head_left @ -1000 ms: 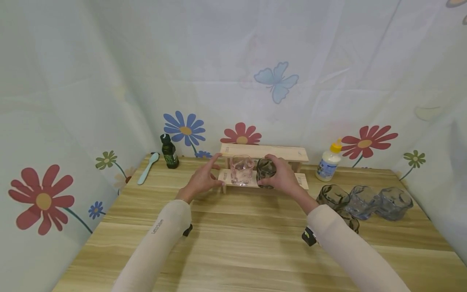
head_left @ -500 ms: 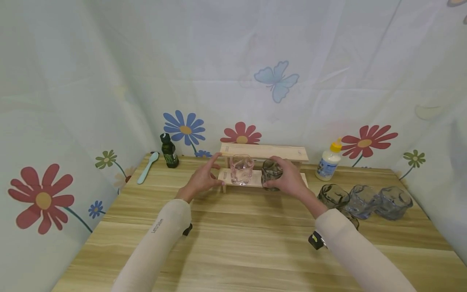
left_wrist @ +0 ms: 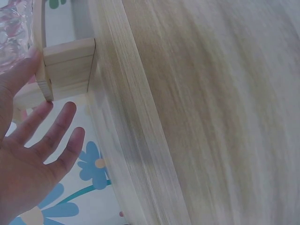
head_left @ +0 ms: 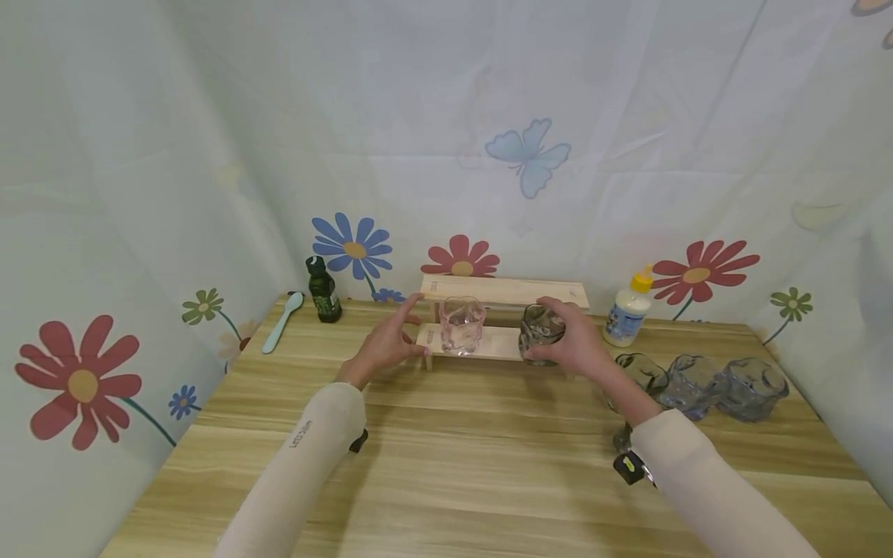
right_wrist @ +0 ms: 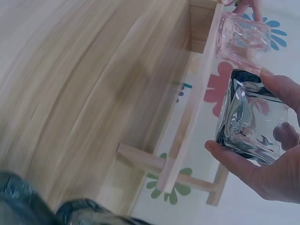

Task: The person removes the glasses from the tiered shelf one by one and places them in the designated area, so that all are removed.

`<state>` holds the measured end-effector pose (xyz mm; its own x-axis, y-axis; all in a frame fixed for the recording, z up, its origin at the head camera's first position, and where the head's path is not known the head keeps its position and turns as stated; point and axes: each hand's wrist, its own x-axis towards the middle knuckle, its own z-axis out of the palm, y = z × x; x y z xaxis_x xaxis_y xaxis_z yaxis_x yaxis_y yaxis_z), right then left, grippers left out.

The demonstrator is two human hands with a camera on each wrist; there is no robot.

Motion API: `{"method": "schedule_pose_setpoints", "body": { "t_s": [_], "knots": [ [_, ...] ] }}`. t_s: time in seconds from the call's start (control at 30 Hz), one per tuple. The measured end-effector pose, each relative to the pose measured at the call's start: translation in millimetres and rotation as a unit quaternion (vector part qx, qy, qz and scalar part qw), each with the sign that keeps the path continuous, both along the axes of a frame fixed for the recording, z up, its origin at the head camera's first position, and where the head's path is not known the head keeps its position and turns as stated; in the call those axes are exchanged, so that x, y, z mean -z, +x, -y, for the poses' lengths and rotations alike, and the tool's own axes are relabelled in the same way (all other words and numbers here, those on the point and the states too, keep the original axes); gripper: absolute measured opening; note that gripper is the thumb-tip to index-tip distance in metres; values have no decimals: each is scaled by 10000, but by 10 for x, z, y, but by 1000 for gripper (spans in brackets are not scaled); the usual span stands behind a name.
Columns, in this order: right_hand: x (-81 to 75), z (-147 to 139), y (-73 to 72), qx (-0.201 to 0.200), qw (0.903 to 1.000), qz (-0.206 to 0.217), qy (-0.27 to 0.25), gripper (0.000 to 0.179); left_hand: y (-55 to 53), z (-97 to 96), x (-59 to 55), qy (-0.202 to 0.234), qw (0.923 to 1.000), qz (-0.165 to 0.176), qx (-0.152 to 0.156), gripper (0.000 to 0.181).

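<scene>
A two-step wooden rack (head_left: 501,290) stands against the cloth backdrop. On the left part of its lower step sits a pink-tinted glass tumbler (head_left: 462,329). My left hand (head_left: 382,345) has its thumb and index finger touching the rack's left end, the other fingers loosely extended in the left wrist view. My right hand (head_left: 577,341) grips a smoky grey tumbler (right_wrist: 251,117) between thumb and fingers, over the right part of the lower step. In the right wrist view a gap shows between that tumbler's base and the step's board (right_wrist: 192,112).
Several more tumblers stand at the right, one grey-blue (head_left: 753,389) at the outer end; the right forearm partly covers others. Right of the rack is a yellow-capped white bottle (head_left: 626,311). A dark green bottle (head_left: 324,293) and a pale spoon (head_left: 282,323) lie toward the back left.
My right hand has moved to the right along the lower step with the grey tumbler, away from the pink one. The left hand and the rack stay in place.
</scene>
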<state>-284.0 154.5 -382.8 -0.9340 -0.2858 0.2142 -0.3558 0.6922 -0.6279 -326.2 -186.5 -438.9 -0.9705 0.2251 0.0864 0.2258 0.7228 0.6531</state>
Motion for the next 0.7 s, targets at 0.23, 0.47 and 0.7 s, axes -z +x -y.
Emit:
{"method": "schedule_pose_setpoints", "body": {
  "t_s": [0.23, 0.47, 0.7],
  "knots": [
    [-48, -148, 105, -61, 9999, -79, -19, 85, -15, 4, 23, 22, 10000, 12, -16, 105],
    [-76, -278, 232, 49, 9996, -267, -26, 83, -8, 3, 36, 8, 10000, 45, -28, 104],
    [-153, -427, 387, 297, 9992, -267, 97, 85, -1, 2, 23, 63, 10000, 57, 23, 104]
  ]
}}
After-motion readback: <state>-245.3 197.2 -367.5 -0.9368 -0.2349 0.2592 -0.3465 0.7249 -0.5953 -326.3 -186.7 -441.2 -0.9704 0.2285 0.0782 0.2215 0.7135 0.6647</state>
